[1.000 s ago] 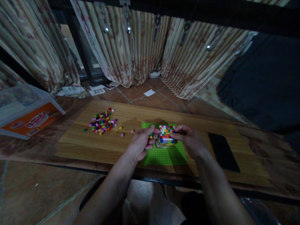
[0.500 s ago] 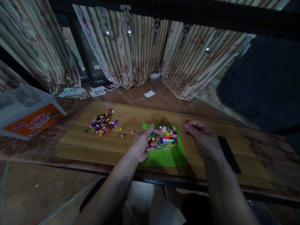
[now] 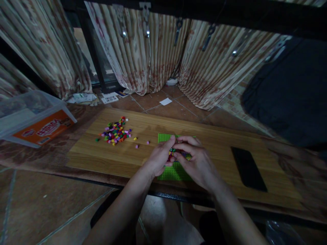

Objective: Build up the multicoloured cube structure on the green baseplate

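Note:
Several small coloured bricks (image 3: 170,154) lie in the cupped fingers of my left hand (image 3: 160,154), above the green studded baseplate (image 3: 172,173). My right hand (image 3: 195,158) has its thumb and fingertips at those bricks, touching or nearly touching the left fingers. Whether a brick is pinched between the right fingertips is hidden. Behind my right hand, the block built of multicoloured bricks on the baseplate is almost wholly covered; only a bit of it (image 3: 188,157) shows between the fingers.
A loose heap of coloured bricks (image 3: 117,132) lies on the left of the wooden board (image 3: 102,161), with a few strays between it and the baseplate. A black phone-like slab (image 3: 249,169) rests at the right. A clear plastic tub (image 3: 41,127) with an orange label stands far left.
My right hand has moved left from beyond the baseplate to the bricks in my left hand, covering the built block. My left hand stays cupped. The whole view has shifted slightly.

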Motion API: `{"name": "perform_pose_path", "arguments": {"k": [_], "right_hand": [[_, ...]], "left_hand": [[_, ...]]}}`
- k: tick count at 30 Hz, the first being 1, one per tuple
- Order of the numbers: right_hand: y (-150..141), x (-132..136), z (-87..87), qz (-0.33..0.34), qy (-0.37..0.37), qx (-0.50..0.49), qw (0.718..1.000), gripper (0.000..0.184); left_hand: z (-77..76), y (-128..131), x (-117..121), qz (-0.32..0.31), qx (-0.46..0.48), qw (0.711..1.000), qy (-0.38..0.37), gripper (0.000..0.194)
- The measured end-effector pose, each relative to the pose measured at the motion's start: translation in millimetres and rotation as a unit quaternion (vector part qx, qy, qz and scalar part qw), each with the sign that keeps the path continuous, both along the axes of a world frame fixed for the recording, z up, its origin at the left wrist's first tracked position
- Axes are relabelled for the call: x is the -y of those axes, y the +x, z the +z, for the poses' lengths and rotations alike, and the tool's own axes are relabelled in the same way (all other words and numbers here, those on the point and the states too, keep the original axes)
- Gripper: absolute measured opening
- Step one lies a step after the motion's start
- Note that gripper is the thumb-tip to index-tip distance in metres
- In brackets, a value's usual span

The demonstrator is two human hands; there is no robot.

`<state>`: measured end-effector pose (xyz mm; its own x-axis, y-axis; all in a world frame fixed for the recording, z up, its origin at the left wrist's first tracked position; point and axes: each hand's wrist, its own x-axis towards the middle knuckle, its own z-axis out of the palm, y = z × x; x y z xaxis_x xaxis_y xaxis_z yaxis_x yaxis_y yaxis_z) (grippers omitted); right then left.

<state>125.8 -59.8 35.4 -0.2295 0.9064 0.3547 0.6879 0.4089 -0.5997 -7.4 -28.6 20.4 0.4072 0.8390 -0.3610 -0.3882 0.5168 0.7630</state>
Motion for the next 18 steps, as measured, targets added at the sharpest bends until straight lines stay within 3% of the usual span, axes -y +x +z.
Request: {"name": "perform_pose_path", "arguments": {"k": [6,11,15,18], "right_hand": [[-2.6,0.2,2.3,-0.006,0.028,-0.003,1.000,0.016],[6.7,-2.6,1.1,-0.035,0.038,-0.136,0.989,0.013],[10.7,-4.2,-1.3,-0.046,-0.036,-0.254,0.965,0.012],[10.2,-4.9,-2.5,-0.056,-0.060,-0.290,0.954,0.012]], "left_hand": [[-1.0,-0.5,0.7,-0.007,0.017,1.000,0.003,0.041],[1.7,-6.1,-1.7,-0.025,0.052,0.998,0.002,0.034],[1.9,-8.4,-3.3,-0.045,0.069,0.997,0.008,0.025],[2.1,-8.4,-3.2,-0.049,0.072,0.996,0.008,0.021]]}}
